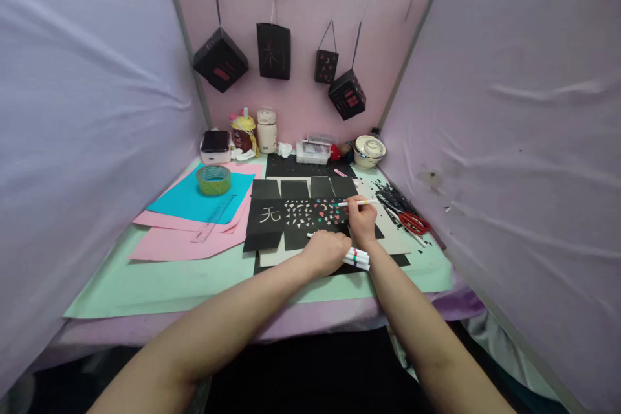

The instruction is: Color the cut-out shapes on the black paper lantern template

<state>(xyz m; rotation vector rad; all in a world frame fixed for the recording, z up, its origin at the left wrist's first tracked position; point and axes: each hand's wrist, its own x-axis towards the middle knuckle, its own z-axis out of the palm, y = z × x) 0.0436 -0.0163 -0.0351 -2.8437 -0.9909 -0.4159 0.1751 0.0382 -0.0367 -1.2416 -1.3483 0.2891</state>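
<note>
In the head view, my right hand (362,220) pinches a white marker pen (365,202) with a yellow band near its end. Its greenish tip is at small coloured stars, hearts and a moon on a black card sheet (264,233). White triangular shapes and a large white character are also on that sheet, which has flaps cut along its edges. My left hand (327,252) is closed around several white marker pens (358,259) with coloured bands and rests over the sheet's near edge. The fingers' undersides are hidden.
Red-handled scissors (414,223) lie at right among black scraps. At left are blue paper (169,197), pink paper (165,244), a tape roll (214,189) and a clear ruler (213,220). A bottle (266,132) stands behind; black boxes (274,52) hang from the back wall.
</note>
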